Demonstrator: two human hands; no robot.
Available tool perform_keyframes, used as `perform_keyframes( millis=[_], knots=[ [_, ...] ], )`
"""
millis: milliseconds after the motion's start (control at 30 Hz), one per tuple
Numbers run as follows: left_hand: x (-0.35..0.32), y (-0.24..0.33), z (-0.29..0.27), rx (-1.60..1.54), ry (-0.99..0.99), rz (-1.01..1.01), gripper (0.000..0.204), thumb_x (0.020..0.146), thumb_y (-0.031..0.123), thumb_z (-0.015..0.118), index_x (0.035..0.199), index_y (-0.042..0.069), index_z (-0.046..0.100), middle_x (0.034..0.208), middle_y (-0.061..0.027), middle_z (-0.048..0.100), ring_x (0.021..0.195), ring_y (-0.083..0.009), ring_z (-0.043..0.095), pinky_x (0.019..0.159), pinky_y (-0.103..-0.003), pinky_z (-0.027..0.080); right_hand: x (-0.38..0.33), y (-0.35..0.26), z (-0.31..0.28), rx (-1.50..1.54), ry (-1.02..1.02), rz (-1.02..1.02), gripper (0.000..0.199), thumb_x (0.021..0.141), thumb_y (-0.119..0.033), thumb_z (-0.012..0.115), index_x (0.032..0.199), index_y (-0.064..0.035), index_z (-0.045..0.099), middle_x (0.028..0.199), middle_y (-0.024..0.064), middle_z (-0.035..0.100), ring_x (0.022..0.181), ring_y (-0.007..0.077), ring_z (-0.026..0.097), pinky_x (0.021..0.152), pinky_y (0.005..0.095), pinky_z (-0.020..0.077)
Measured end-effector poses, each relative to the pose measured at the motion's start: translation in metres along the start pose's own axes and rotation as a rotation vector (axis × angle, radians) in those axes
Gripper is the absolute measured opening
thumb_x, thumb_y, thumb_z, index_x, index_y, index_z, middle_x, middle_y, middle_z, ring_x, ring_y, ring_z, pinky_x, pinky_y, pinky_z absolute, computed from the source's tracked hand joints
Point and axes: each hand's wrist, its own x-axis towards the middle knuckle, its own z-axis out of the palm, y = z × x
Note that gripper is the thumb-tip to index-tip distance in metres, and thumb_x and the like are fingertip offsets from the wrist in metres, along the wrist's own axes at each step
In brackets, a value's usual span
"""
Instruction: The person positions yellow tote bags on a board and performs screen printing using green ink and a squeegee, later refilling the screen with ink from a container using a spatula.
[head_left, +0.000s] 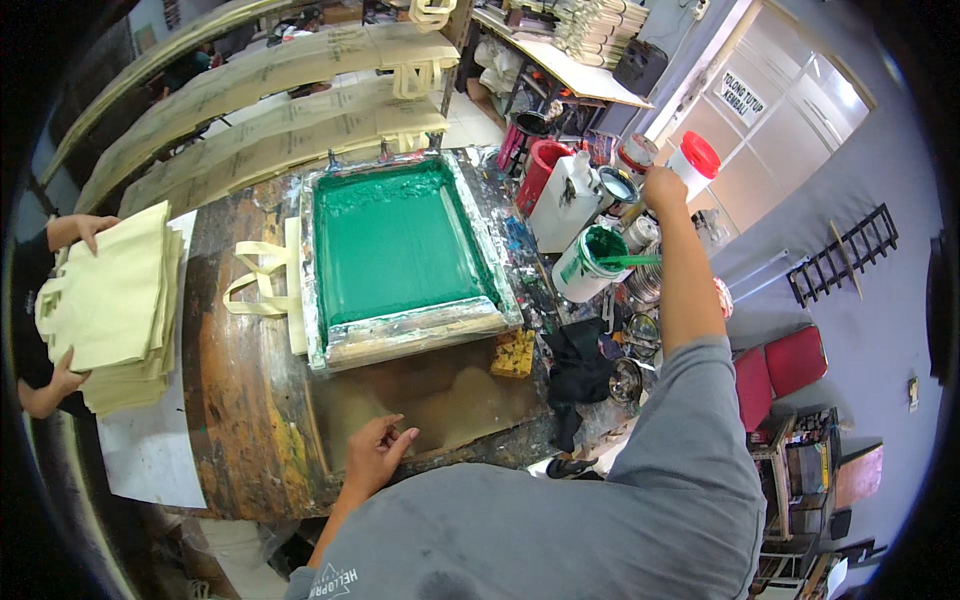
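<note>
A wooden-framed printing screen [425, 345] spread with green ink [395, 250] lies on the stained table. From under its left edge stick out the handles of a cream cloth bag [262, 285]. My left hand [376, 452] hovers over the glossy board at the table's near side, fingers loosely bent and apart, holding nothing. My right arm stretches to the far right, where my right hand [664, 190] is closed among the paint containers. A brownish piece shows beside it; what the fingers grip is unclear. Nearby stands a white bucket [575, 280] of green ink with a green stick [630, 260].
At the left, another person's hands [68, 385] hold a stack of cream bags [110, 300]. Racks of bags [260, 130] stand behind. A white jerrycan [565, 205], a red-lidded tub [697, 158], a black cloth [578, 365] and a yellow sponge [513, 354] crowd the right side.
</note>
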Motion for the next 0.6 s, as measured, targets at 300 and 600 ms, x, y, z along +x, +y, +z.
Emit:
perform_keyframes(
  millis=[300, 600],
  knots=[
    [-0.002, -0.001, 0.001, -0.045, -0.004, -0.002, 0.036, 0.09, 0.02, 0.089, 0.113, -0.004, 0.077, 0.081, -0.0125, 0.072, 0.065, -0.0141, 0.065, 0.061, -0.029, 0.054, -0.029, -0.004, -0.08, 0.418, 0.182, -0.262, 0.053, 0.104, -0.05, 0.06, 0.138, -0.0107, 0.071, 0.136, 0.02, 0.072, 0.125, 0.0386, 0.069, 0.107, 0.0502, 0.0527],
    [-0.001, 0.0, -0.006, 0.022, -0.044, -0.02, 0.036, 0.089, 0.024, 0.089, 0.115, 0.001, 0.078, 0.084, -0.0114, 0.073, 0.069, -0.0175, 0.069, 0.064, -0.032, 0.056, -0.215, -0.103, -0.18, 0.895, 0.074, -0.487, 0.032, 0.097, -0.024, 0.078, 0.121, -0.0023, 0.075, 0.108, 0.0126, 0.076, 0.103, 0.0223, 0.071, 0.093, 0.0371, 0.0555]
  ],
)
